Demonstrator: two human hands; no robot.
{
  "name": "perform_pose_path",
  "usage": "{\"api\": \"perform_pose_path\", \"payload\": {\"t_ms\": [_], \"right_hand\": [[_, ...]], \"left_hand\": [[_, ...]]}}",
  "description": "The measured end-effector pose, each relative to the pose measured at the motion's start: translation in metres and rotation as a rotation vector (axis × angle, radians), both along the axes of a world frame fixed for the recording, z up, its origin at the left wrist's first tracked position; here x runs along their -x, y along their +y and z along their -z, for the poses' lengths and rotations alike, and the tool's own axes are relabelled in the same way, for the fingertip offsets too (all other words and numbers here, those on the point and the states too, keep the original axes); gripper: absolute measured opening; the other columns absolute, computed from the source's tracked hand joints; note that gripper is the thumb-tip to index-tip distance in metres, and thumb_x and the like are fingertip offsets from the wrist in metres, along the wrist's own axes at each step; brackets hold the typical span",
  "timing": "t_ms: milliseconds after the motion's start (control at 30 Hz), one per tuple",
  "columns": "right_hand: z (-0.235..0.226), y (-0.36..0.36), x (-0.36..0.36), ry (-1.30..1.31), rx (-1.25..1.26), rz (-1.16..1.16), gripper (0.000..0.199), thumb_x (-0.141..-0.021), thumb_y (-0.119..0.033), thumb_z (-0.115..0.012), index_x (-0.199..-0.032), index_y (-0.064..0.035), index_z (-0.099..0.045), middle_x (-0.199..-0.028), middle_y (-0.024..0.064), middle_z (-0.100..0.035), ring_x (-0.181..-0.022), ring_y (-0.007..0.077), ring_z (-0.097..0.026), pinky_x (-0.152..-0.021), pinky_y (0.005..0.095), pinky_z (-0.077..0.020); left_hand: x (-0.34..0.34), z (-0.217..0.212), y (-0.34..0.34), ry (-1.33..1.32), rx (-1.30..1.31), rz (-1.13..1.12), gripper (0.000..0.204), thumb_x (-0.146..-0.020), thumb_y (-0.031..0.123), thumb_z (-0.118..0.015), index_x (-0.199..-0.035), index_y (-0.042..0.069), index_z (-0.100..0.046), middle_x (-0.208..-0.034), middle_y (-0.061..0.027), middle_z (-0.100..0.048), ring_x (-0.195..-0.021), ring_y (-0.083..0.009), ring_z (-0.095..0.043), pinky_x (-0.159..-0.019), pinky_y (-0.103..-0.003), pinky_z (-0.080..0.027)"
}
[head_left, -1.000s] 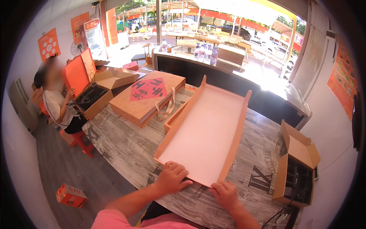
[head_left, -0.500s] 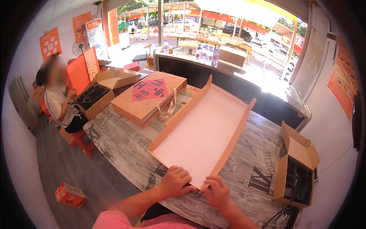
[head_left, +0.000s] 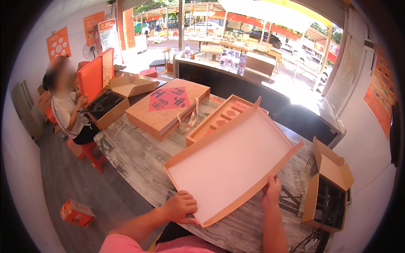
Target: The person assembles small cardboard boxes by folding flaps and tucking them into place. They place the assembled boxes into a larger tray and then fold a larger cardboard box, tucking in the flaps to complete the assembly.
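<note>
A long box lid (head_left: 232,164), white inside with low wood-coloured walls, lies slantwise before me with its inside facing up. My left hand (head_left: 181,207) is closed at its near left edge, thumb at the near corner. On its right wall, about midway, my right hand (head_left: 272,189) is closed with fingers around the edge. Behind the lid, partly covered by it, an open compartmented box (head_left: 217,120) shows several red-labelled pieces. To the left sits a large closed wood-patterned box (head_left: 168,105) with a red diamond label and ribbon handle (head_left: 194,118).
An open brown carton (head_left: 325,198) with black contents stands at the table's right end. Another open carton (head_left: 107,103) is at the left, beside a seated person (head_left: 67,105) holding a red panel (head_left: 90,78). Bottles (head_left: 232,62) stand on the counter; a red-white carton (head_left: 78,213) lies on the floor.
The lid has turned clockwise and its far end has swung right, uncovering part of the compartmented box. My right hand has moved from the near corner up along the right wall.
</note>
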State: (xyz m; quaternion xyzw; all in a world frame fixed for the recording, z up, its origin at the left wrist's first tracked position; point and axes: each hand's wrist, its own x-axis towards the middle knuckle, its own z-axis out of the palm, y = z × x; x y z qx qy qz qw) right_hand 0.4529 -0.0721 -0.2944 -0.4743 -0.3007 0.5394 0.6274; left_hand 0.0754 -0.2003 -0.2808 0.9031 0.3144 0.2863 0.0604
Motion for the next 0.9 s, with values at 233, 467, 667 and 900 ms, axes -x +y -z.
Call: {"api": "perform_pose_path", "payload": {"t_ms": [233, 467, 667, 900], "right_hand": [[0.012, 0.031, -0.053, 0.162, -0.04, 0.046, 0.04, -0.113, -0.033, -0.057, -0.143, -0.0075, -0.055, -0.129, 0.0041, -0.068, -0.116, 0.0194, -0.068, -0.096, 0.0387, -0.0568], [0.015, 0.019, -0.085, 0.172, -0.072, 0.085, 0.043, -0.109, -0.027, -0.06, -0.148, -0.009, -0.051, -0.134, 0.0056, -0.065, -0.122, 0.0219, -0.066, -0.1, 0.0407, -0.0573], [0.017, 0.019, -0.097, 0.109, -0.112, 0.088, 0.059, -0.103, -0.01, -0.059, -0.159, -0.0075, -0.04, -0.143, 0.0102, -0.06, -0.129, 0.0262, -0.062, -0.107, 0.0437, -0.0539], [0.003, 0.005, -0.094, -0.193, -0.065, 0.158, 0.056, -0.099, -0.003, -0.06, -0.154, -0.0085, -0.049, -0.128, 0.0075, -0.066, -0.105, 0.0199, -0.069, -0.083, 0.0375, -0.0595]], "left_hand": [[0.025, -0.003, -0.005, -0.025, -0.044, 0.014, 0.058, -0.083, 0.065, -0.078, -0.067, 0.016, -0.052, -0.073, 0.0003, -0.054, -0.073, -0.0221, -0.057, -0.085, -0.037, -0.047], [0.049, 0.0, 0.004, -0.09, -0.054, -0.033, 0.064, -0.09, 0.063, -0.073, -0.061, 0.015, -0.043, -0.064, -0.0024, -0.048, -0.066, -0.0244, -0.054, -0.092, -0.042, -0.049], [0.056, 0.008, 0.008, -0.09, -0.013, -0.08, 0.055, -0.09, 0.049, -0.078, -0.061, 0.014, -0.047, -0.065, -0.0031, -0.051, -0.069, -0.0258, -0.057, -0.101, -0.047, -0.048], [0.06, 0.003, 0.01, -0.04, 0.05, -0.122, 0.043, -0.087, 0.037, -0.081, -0.065, 0.014, -0.053, -0.069, -0.0022, -0.056, -0.074, -0.0252, -0.061, -0.115, -0.052, -0.042]]}}
